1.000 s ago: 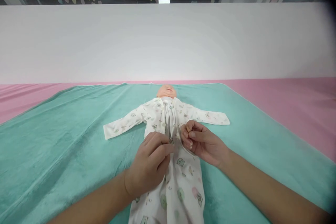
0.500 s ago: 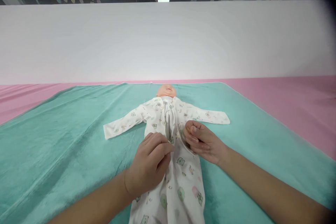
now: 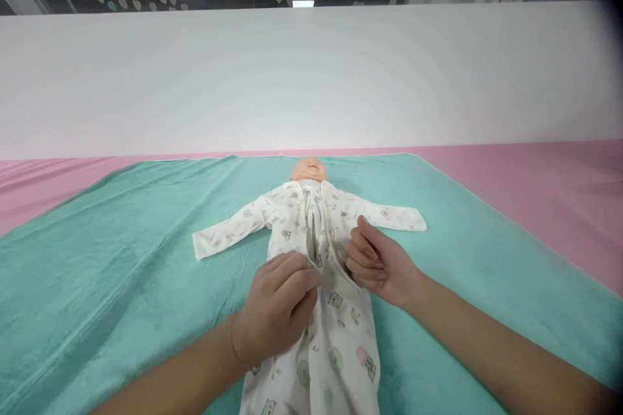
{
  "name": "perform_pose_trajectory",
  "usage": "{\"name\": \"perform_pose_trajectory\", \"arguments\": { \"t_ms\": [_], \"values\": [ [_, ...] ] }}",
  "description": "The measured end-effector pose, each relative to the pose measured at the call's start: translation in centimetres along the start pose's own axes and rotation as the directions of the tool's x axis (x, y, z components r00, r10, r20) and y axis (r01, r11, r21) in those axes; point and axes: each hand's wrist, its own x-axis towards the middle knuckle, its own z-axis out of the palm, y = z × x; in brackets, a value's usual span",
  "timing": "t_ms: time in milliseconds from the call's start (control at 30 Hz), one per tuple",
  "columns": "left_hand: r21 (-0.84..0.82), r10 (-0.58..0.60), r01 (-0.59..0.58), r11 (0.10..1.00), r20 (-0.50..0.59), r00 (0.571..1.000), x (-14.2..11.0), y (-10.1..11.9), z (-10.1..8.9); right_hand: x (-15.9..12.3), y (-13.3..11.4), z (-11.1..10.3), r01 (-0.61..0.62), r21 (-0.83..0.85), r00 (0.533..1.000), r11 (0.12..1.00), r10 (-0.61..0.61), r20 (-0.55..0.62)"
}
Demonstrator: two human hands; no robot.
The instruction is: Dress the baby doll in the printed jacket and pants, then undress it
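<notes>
Your left hand is bent into a pinch over the front of the white sleeper; your right hand curls, thumb raised, at its parted front edge. Whether either grips cloth, I can't tell from this angle. The sleeper lies sleeves spread on the teal blanket, doll's head at its collar, bear-like prints across it.
</notes>
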Motion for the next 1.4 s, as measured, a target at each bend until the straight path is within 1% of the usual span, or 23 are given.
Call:
{"name": "perform_pose_trajectory", "arguments": {
  "t_ms": [133,267,367,433,500,567,600,633,700,733,767,833,900,933,1000,1067,1133,1200,1233,1300,1333,1367,1400],
  "values": [
    [-0.001,-0.01,0.01,1.0,-0.016,1.0,0.1,-0.1,-0.2,-0.1,0.0,-0.1,0.009,0.008,1.0,1.0,-0.009,0.018],
    [0.026,-0.026,0.029,0.999,-0.091,0.996,0.3,-0.8,-0.9,-0.3,0.2,0.2,0.077,-0.083,0.997,0.994,-0.076,0.022],
    [0.096,-0.045,0.061,0.993,-0.156,0.987,0.5,-1.9,-1.4,-0.4,0.0,0.4,0.161,-0.135,0.987,0.978,-0.162,0.0],
    [0.138,-0.065,0.09,0.986,-0.173,0.983,0.6,-2.6,-1.6,-0.4,-0.4,0.4,0.226,-0.182,0.972,0.957,-0.235,-0.026],
    [0.154,-0.081,0.109,0.982,-0.177,0.981,0.6,-3.2,-1.7,-0.4,-1.2,0.2,0.291,-0.242,0.949,0.926,-0.312,-0.054],
    [0.144,-0.098,0.119,0.982,-0.146,0.984,0.6,-3.4,-1.6,-0.5,-2.0,-0.2,0.346,-0.337,0.917,0.876,-0.392,-0.077],
    [0.137,-0.111,0.127,0.982,-0.122,0.986,0.6,-3.3,-1.6,-0.6,-2.4,-0.4,0.369,-0.415,0.896,0.831,-0.437,-0.079],
    [0.133,-0.128,0.14,0.981,-0.096,0.987,0.7,-3.2,-1.6,-0.6,-2.7,-0.6,0.385,-0.515,0.872,0.766,-0.485,-0.069],
    [0.141,-0.161,0.168,0.976,-0.06,0.985,0.8,-2.9,-1.5,-0.8,-3.1,-0.7,0.387,-0.717,0.824,0.579,-0.566,-0.012],
    [0.154,-0.173,0.178,0.972,-0.05,0.984,0.9,-2.7,-1.5,-0.9,-3.1,-0.7,0.369,-0.795,0.81,0.481,-0.586,0.022],
    [0.168,-0.18,0.183,0.968,-0.034,0.983,1.0,-2.6,-1.5,-1.0,-3.0,-0.5,0.34,-0.855,0.81,0.392,-0.584,0.054],
    [0.185,-0.19,0.182,0.966,0.025,0.981,1.2,-2.3,-1.6,-1.1,-2.6,0.0,0.27,-0.932,0.85,0.242,-0.514,0.113],
    [0.19,-0.194,0.171,0.967,0.109,0.975,1.4,-2.2,-1.5,-1.1,-2.0,0.6,0.214,-0.974,0.903,0.075,-0.395,0.168],
    [0.196,-0.199,0.169,0.966,0.145,0.969,1.4,-2.1,-1.5,-1.1,-1.8,0.8,0.197,-0.98,0.921,-0.011,-0.341,0.189],
    [0.224,-0.217,0.177,0.958,0.166,0.962,1.4,-2.0,-1.4,-1.1,-1.5,1.3,0.158,-0.975,0.941,-0.158,-0.274,0.197],
    [0.258,-0.208,0.161,0.953,0.164,0.964,1.4,-1.9,-1.2,-1.2,-1.4,1.8,0.105,-0.958,0.953,-0.266,-0.247,0.174],
    [0.264,-0.138,0.085,0.961,0.187,0.973,1.3,-2.0,-1.1,-1.4,-1.3,2.2,0.046,-0.943,0.959,-0.331,-0.249,0.135],
    [0.247,-0.054,0.002,0.969,0.205,0.977,1.1,-2.0,-1.1,-1.6,-1.0,2.6,-0.02,-0.936,0.956,-0.351,-0.28,0.085],
    [0.236,-0.015,-0.029,0.971,0.185,0.983,1.0,-2.0,-1.2,-1.7,-0.8,2.7,-0.046,-0.938,0.952,-0.344,-0.299,0.063],
    [0.215,0.06,-0.082,0.973,0.11,0.992,0.8,-1.7,-1.4,-1.8,-0.5,2.8,-0.065,-0.957,0.942,-0.284,-0.334,0.035],
    [0.202,0.099,-0.112,0.973,0.076,0.992,0.7,-1.4,-1.5,-1.8,-0.3,2.8,-0.059,-0.975,0.937,-0.214,-0.349,0.02],
    [0.187,0.136,-0.144,0.972,0.057,0.989,0.6,-1.1,-1.6,-1.7,-0.2,2.7,-0.045,-0.994,0.93,-0.103,-0.368,-0.004],
    [0.172,0.167,-0.174,0.97,0.052,0.985,0.5,-0.7,-1.6,-1.7,-0.2,2.5,-0.024,-0.999,0.921,0.048,-0.388,-0.041]
  ]
}}
